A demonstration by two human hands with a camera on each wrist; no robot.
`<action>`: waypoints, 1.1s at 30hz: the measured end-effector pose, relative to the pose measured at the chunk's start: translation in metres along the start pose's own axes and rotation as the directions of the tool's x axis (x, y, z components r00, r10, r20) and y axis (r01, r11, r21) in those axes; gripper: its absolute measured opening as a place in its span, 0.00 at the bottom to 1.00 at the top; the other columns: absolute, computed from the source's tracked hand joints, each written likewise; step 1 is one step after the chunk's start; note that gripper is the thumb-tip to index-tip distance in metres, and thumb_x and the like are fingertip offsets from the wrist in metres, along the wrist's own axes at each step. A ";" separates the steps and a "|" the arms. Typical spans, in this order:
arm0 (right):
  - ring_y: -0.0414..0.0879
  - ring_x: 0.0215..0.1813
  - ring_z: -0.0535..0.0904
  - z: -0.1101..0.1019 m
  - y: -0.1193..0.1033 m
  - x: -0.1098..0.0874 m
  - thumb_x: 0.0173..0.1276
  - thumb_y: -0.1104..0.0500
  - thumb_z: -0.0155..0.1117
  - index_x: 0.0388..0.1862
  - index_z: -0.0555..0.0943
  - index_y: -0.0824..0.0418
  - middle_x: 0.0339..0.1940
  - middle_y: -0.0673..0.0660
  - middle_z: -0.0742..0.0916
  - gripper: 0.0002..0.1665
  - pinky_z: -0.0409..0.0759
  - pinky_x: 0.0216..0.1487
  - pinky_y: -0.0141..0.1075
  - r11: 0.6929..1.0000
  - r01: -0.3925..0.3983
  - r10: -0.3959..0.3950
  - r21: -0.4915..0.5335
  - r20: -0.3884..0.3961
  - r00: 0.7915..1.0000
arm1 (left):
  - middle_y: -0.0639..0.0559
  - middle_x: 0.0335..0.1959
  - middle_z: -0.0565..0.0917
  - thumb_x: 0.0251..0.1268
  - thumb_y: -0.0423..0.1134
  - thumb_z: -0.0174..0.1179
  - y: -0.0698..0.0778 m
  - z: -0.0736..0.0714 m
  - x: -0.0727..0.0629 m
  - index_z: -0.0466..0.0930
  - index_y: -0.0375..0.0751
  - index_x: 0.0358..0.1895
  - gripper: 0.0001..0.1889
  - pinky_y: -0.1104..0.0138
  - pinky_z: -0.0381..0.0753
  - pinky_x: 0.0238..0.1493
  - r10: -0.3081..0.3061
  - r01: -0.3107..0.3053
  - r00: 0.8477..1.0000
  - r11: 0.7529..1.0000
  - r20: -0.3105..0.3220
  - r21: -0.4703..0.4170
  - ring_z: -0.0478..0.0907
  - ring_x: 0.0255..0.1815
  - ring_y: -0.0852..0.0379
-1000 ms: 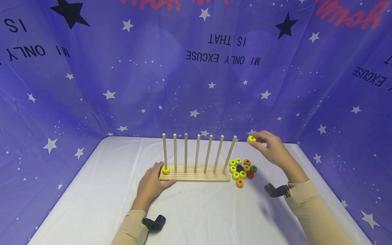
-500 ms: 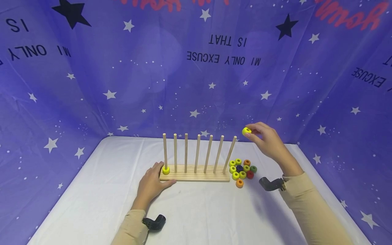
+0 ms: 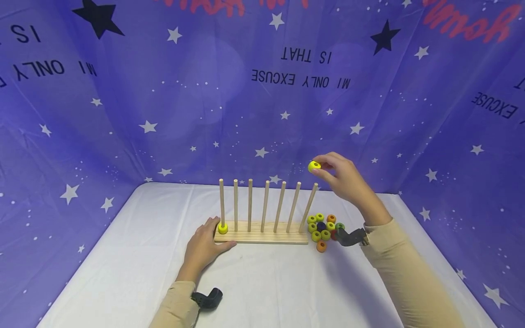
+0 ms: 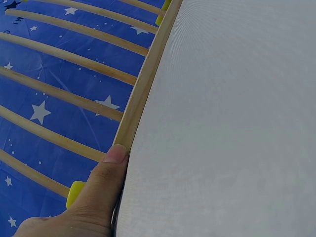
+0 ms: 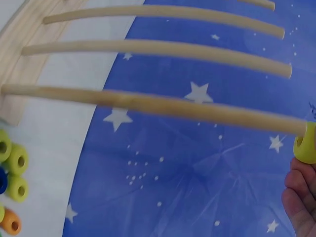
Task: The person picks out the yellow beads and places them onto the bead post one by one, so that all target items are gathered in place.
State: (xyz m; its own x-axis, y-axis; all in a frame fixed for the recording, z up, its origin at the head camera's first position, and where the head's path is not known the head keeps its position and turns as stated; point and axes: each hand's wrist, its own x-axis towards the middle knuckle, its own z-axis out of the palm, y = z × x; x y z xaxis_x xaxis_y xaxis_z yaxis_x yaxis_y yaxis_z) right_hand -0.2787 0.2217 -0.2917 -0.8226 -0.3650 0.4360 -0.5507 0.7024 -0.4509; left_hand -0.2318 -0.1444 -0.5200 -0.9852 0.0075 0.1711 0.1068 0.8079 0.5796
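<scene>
A wooden peg stand (image 3: 262,238) with a row of several upright pegs stands on the white table. A yellow bead (image 3: 223,229) sits at the foot of its leftmost peg. My left hand (image 3: 200,246) grips the left end of the base, its thumb (image 4: 106,173) along the front edge. Between thumb and fingers of my right hand (image 3: 342,180) is another yellow bead (image 3: 313,166), held up at the height of the rightmost peg's top. In the right wrist view that bead (image 5: 307,145) overlaps the tip of the rightmost peg (image 5: 163,106).
Right of the stand lies a cluster of loose beads: several yellow ones (image 3: 316,236), a dark blue bead (image 3: 321,226), orange beads (image 3: 321,246), and a green bead (image 3: 340,226). The right wrist camera (image 3: 350,237) partly covers a red bead. A blue star-patterned cloth (image 3: 262,114) walls the table.
My right hand has moved left and upward with the yellow bead, from beyond the loose beads to near the rightmost peg's top. My left hand has stayed on the stand.
</scene>
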 end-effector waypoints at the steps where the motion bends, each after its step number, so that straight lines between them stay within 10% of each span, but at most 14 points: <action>1: 0.54 0.52 0.82 0.001 -0.003 0.002 0.70 0.59 0.66 0.57 0.80 0.65 0.50 0.60 0.84 0.19 0.82 0.56 0.51 1.000 0.011 -0.011 0.005 0.005 1.000 | 0.40 0.74 0.69 0.45 0.69 0.70 0.000 0.000 0.000 0.64 0.40 0.73 0.54 0.41 0.66 0.72 -0.001 0.001 1.000 1.000 0.001 -0.001 0.63 0.76 0.37; 33: 0.46 0.49 0.82 0.069 -0.084 0.054 0.70 0.58 0.65 0.55 0.81 0.64 0.47 0.55 0.84 0.17 0.83 0.57 0.38 0.976 0.145 -0.163 0.163 0.107 0.981 | 0.39 0.74 0.69 0.45 0.70 0.70 0.000 -0.001 0.001 0.64 0.40 0.73 0.54 0.41 0.67 0.71 0.001 -0.001 1.000 1.000 0.011 0.003 0.63 0.75 0.37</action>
State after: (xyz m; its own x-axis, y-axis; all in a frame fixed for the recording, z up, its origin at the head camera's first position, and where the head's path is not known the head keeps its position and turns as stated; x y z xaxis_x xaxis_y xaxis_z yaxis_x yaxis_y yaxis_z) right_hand -0.2863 0.1008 -0.2835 -0.7320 -0.5378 0.4182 -0.6796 0.5330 -0.5041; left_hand -0.2323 -0.1455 -0.5189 -0.9865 0.0147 0.1633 0.1075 0.8096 0.5770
